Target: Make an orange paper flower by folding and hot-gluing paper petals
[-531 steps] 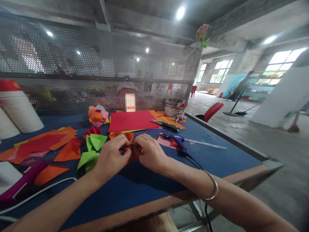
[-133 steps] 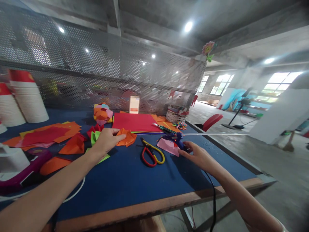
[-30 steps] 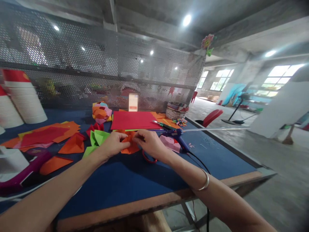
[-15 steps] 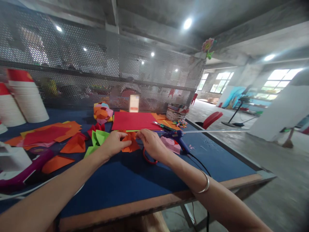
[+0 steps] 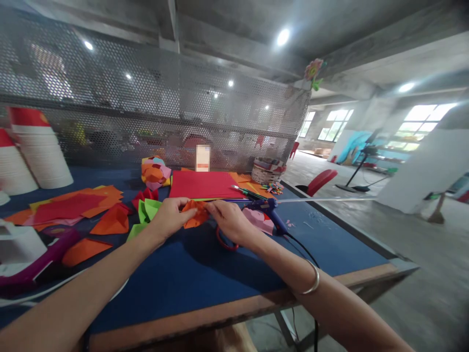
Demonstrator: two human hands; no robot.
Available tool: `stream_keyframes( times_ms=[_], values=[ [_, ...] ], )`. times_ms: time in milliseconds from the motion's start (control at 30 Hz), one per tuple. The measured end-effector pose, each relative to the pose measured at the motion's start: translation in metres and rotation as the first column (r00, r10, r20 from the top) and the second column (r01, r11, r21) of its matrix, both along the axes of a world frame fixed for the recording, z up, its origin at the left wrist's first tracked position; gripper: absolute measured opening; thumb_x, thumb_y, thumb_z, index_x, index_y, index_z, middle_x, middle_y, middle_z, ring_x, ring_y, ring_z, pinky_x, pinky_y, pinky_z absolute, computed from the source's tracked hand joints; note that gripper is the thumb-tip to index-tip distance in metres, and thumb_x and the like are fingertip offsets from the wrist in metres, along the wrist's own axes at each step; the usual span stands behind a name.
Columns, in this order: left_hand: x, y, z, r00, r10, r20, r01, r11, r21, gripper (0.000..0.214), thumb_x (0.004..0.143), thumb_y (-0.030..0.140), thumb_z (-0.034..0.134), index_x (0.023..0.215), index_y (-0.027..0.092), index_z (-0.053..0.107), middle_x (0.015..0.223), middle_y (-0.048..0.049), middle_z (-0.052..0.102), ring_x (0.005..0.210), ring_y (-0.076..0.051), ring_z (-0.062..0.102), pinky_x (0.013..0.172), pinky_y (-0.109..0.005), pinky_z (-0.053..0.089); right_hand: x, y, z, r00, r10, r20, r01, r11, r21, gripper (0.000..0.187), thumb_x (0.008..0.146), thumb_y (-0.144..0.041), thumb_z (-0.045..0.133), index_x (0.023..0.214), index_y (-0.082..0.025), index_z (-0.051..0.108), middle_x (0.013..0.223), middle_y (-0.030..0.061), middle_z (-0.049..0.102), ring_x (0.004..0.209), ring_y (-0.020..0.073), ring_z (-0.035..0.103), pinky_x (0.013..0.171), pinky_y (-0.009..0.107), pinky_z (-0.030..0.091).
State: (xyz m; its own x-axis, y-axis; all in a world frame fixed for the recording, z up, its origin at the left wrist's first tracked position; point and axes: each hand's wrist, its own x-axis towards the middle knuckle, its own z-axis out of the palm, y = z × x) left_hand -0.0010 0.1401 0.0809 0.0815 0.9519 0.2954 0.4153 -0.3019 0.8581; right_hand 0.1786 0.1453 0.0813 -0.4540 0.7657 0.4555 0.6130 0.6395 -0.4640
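Note:
Between my two hands is a piece of folded orange paper (image 5: 196,215), held a little above the blue table. My left hand (image 5: 171,215) grips its left side, thumb in front. The fingers of my right hand (image 5: 229,220) are closed on its right edge. Red-handled scissors (image 5: 226,240) lie beneath my right hand, their blades hidden. Folded green paper (image 5: 148,211) is beside my left hand. A blue glue gun (image 5: 271,211) rests to the right of my right hand, next to folded pink paper (image 5: 258,219).
Stacked paper cups (image 5: 46,156) and loose coloured sheets (image 5: 69,205) are on the left. Behind my hands lie red paper (image 5: 205,184), pens (image 5: 246,191), a paper ball (image 5: 156,171) and a woven basket (image 5: 268,169). A perforated metal screen (image 5: 234,112) closes off the table's back.
The orange paper has tilted and risen slightly between my fingers. My left thumb has shifted along it, and my right fingers have moved a little left. The rest is unchanged.

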Motion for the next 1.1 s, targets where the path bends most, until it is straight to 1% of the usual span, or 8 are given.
stream_keyframes(
  times_ms=[100,200,333,533,667,767,967,1100],
  values=[
    [0.000,0.000,0.002,0.994,0.106,0.028,-0.107,0.993,0.044,0.020,0.067,0.035,0.060,0.074,0.018,0.066,0.070,-0.0020,0.069,0.065,-0.018,0.061,0.060,-0.028,0.047,0.000,-0.001,0.000,0.998,-0.031,-0.047,0.024,0.988,-0.150,0.046,0.101,-0.042,0.032,0.074,-0.017,0.060,0.071,0.0028,0.061,0.064,0.0128,0.051,0.061,0.025,0.033],
    [0.001,-0.001,0.003,0.982,0.184,0.033,-0.187,0.979,0.086,0.014,0.066,0.032,0.058,0.072,0.019,0.062,0.064,-0.0001,0.065,0.062,-0.017,0.059,0.058,-0.027,0.046,-0.003,-0.001,-0.005,0.995,0.024,-0.101,-0.055,0.946,-0.320,0.049,0.095,-0.053,0.040,0.071,-0.016,0.062,0.068,0.0015,0.060,0.062,0.0123,0.051,0.061,0.025,0.034],
    [0.005,0.000,-0.001,0.984,0.135,0.113,-0.145,0.986,0.083,0.016,0.064,0.030,0.059,0.077,0.019,0.060,0.067,0.0005,0.066,0.063,-0.017,0.062,0.060,-0.028,0.048,-0.008,0.001,-0.014,0.982,0.063,-0.179,-0.129,0.914,-0.385,0.038,0.088,-0.048,0.053,0.076,-0.015,0.065,0.067,-0.0008,0.060,0.061,0.0107,0.049,0.058,0.023,0.034],
    [0.008,-0.001,-0.005,0.996,0.057,0.061,-0.059,0.998,0.015,0.025,0.065,0.035,0.063,0.083,0.018,0.057,0.066,-0.0001,0.066,0.061,-0.017,0.062,0.060,-0.029,0.047,-0.004,0.001,-0.011,0.990,-0.076,-0.116,0.055,0.984,-0.170,0.011,0.081,-0.018,0.053,0.075,-0.016,0.061,0.066,-0.0009,0.060,0.059,0.0108,0.049,0.055,0.022,0.030],
    [0.009,-0.002,-0.005,0.996,-0.041,0.078,0.034,0.995,0.094,0.033,0.062,0.032,0.068,0.091,0.018,0.060,0.091,-0.0073,0.071,0.091,-0.023,0.068,0.078,-0.035,0.053,-0.001,-0.001,-0.005,0.984,-0.171,0.048,0.171,0.985,0.008,0.008,0.078,-0.011,0.055,0.078,-0.017,0.061,0.070,0.0018,0.064,0.062,0.0133,0.053,0.058,0.024,0.031],
    [0.008,0.000,-0.008,0.993,-0.110,0.034,0.106,0.987,0.118,0.038,0.067,0.032,0.065,0.103,0.018,0.064,0.102,-0.0102,0.073,0.098,-0.025,0.067,0.083,-0.037,0.053,0.000,-0.001,-0.005,0.978,-0.141,0.155,0.126,0.987,0.097,0.010,0.079,-0.010,0.055,0.077,-0.017,0.062,0.074,0.0043,0.068,0.067,0.0155,0.058,0.062,0.025,0.034],
    [0.002,0.004,-0.014,0.994,0.000,-0.107,0.015,0.990,0.138,0.025,0.071,0.033,0.058,0.083,0.016,0.071,0.084,-0.0094,0.076,0.079,-0.026,0.069,0.079,-0.039,0.052,-0.002,-0.002,-0.006,0.982,-0.116,0.151,0.090,0.981,0.172,0.023,0.084,-0.008,0.054,0.104,-0.015,0.062,0.092,0.0080,0.072,0.090,0.0204,0.064,0.079,0.028,0.042],
    [0.002,0.003,-0.012,0.997,-0.060,-0.044,0.062,0.996,0.058,0.021,0.066,0.031,0.055,0.075,0.016,0.068,0.074,-0.0065,0.074,0.069,-0.022,0.067,0.071,-0.034,0.051,0.000,-0.002,-0.006,0.989,-0.078,0.129,0.049,0.975,0.216,0.012,0.090,-0.013,0.054,0.097,-0.016,0.063,0.094,0.0087,0.071,0.090,0.0191,0.063,0.080,0.028,0.043]
  ],
)
